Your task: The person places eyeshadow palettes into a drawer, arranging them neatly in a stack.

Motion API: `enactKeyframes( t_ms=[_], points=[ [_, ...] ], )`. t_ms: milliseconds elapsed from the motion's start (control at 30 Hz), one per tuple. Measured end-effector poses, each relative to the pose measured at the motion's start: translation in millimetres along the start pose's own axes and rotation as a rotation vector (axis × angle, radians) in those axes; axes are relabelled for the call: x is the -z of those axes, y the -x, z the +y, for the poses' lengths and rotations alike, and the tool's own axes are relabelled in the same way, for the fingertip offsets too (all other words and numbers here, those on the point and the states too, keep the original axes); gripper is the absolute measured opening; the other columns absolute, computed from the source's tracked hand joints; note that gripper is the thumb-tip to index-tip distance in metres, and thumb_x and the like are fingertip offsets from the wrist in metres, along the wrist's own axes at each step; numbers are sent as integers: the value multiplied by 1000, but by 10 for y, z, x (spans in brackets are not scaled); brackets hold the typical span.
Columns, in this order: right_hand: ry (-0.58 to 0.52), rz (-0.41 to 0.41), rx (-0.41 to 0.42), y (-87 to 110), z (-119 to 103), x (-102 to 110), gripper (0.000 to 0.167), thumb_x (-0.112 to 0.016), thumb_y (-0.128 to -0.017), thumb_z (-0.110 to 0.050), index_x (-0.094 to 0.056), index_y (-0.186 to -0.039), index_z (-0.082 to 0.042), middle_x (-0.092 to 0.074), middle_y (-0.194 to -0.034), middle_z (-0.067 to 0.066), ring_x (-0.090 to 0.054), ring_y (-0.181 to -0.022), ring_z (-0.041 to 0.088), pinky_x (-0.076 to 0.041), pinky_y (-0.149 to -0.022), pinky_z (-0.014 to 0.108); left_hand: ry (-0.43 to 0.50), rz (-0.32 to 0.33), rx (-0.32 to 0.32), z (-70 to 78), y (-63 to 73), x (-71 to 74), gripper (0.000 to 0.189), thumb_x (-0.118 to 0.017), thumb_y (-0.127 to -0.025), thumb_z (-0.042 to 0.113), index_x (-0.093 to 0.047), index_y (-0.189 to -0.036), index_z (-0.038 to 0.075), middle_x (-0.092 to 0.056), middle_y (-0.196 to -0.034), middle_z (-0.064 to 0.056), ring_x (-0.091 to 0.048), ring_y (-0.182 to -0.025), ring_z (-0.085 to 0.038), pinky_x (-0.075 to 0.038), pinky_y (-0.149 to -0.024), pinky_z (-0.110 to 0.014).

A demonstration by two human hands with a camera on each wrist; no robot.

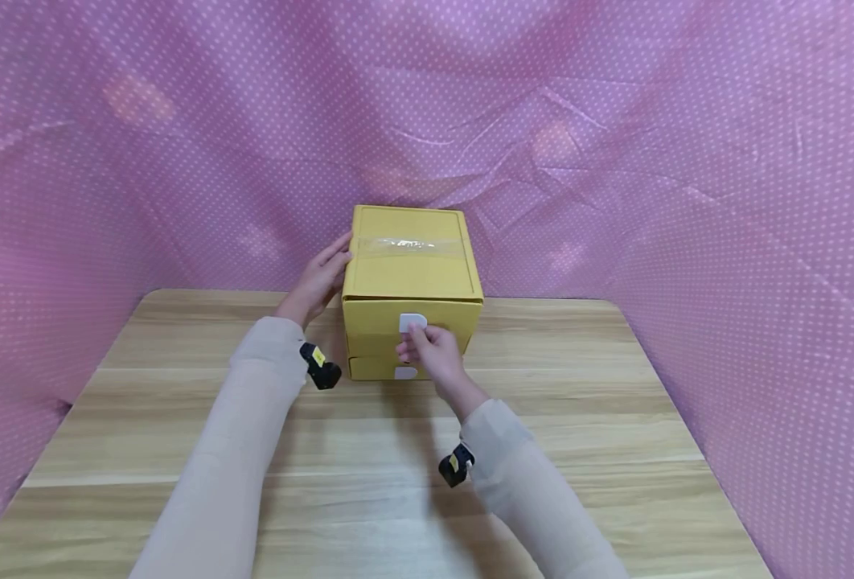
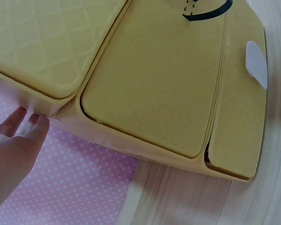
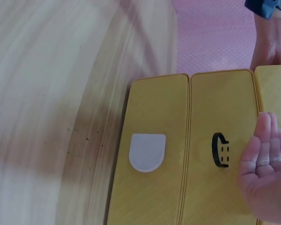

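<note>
A yellow box with drawers (image 1: 411,277) stands at the back of the table, with clear tape (image 1: 412,247) across its top. My left hand (image 1: 321,283) rests on the box's left side, fingers fairly straight along its edge in the left wrist view. In front of the box, my right hand (image 1: 434,352) pinches the upper white tab handle (image 1: 412,321), its thumb on the tab's lower part. That thumb is hidden in the right wrist view. The lowest drawer (image 3: 150,197) carries another white tab (image 3: 147,152), and the middle drawer has a black handle (image 3: 216,150).
The box stands on a wood-grain table (image 1: 347,482). Pink dotted cloth (image 1: 268,121) hangs close behind the box and along both sides of the table. A small black wrist camera (image 1: 320,368) sits on the left sleeve, and another (image 1: 456,465) on the right.
</note>
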State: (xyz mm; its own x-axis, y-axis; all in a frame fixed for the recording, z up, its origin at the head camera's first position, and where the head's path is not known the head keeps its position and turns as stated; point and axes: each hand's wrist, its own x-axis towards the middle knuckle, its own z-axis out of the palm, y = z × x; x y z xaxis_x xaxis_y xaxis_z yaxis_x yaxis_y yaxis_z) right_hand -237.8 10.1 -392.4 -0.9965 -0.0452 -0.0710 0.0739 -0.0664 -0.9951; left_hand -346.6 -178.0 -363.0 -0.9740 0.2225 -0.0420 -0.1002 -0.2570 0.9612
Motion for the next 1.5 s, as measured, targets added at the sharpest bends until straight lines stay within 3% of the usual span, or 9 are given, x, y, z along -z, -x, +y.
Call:
enactKeyframes(
  t_ms=[200,333,500,633,800,933,1200,1333,1500],
  points=[
    [4,-34,99,-463,580,135,37,-46,-89,-30,-60,-86,4,-62,-70,14,-60,-59,19,-53,-57,29,4,11,9,-4,4,1,46,-45,-90,16,-33,-134,22,-24,-139,-4,-41,-113,-26,-39,-90,-31],
    [-1,-63,120,-570,723,182,37,-46,-88,-33,-61,-85,1,-62,-70,11,-60,-58,18,-52,-55,28,6,9,11,2,2,0,46,-46,-90,17,-33,-134,23,-23,-140,-3,-41,-113,-25,-40,-90,-31],
    [5,-49,76,-299,341,71,38,-44,-90,-27,-58,-86,8,-61,-69,13,-57,-56,14,-53,-59,30,4,23,15,8,0,1,46,-46,-90,17,-34,-133,24,-24,-139,-3,-41,-113,-25,-40,-90,-30],
    [60,-47,-33,-98,45,-14,40,-41,-92,-24,-53,-93,14,-60,-77,22,-58,-60,18,-51,-67,36,0,29,17,1,-7,-10,46,-46,-90,17,-34,-133,23,-25,-139,-4,-42,-112,-25,-41,-89,-29],
    [203,-214,-136,-32,-30,-41,45,-39,-93,-29,-52,-104,13,-59,-90,24,-59,-75,27,-50,-70,35,-27,42,32,-8,-22,-25,45,-47,-90,20,-34,-133,25,-27,-138,-4,-43,-112,-24,-43,-86,-26],
    [290,-353,-107,-8,-129,-83,45,-39,-93,-28,-48,-111,12,-57,-96,27,-59,-81,28,-47,-78,39,-77,48,36,3,-24,-19,45,-46,-90,22,-33,-133,25,-26,-139,-3,-42,-113,-23,-41,-89,-27],
    [621,-457,107,-9,-591,-112,45,-38,-92,-35,-52,-112,3,-59,-96,14,-56,-85,18,-45,-80,31,-454,83,-59,109,49,-69,44,-42,-91,25,-32,-134,22,-36,-132,-9,-47,-104,-24,-46,-81,-33],
    [775,-415,221,-25,-841,-85,45,-39,-91,-37,-49,-118,-2,-56,-108,8,-52,-95,16,-43,-83,27,-609,58,-156,198,111,-105,45,-41,-91,21,-32,-134,11,-42,-125,-17,-50,-99,-28,-47,-80,-34],
    [879,-273,392,-77,-1052,29,45,-41,-91,-35,-45,-122,-2,-50,-118,10,-49,-101,18,-43,-84,28,-904,27,-300,329,216,-87,48,-40,-91,24,-31,-131,-1,-31,-132,-21,-32,-118,-33,-25,-99,-42]
  ],
)
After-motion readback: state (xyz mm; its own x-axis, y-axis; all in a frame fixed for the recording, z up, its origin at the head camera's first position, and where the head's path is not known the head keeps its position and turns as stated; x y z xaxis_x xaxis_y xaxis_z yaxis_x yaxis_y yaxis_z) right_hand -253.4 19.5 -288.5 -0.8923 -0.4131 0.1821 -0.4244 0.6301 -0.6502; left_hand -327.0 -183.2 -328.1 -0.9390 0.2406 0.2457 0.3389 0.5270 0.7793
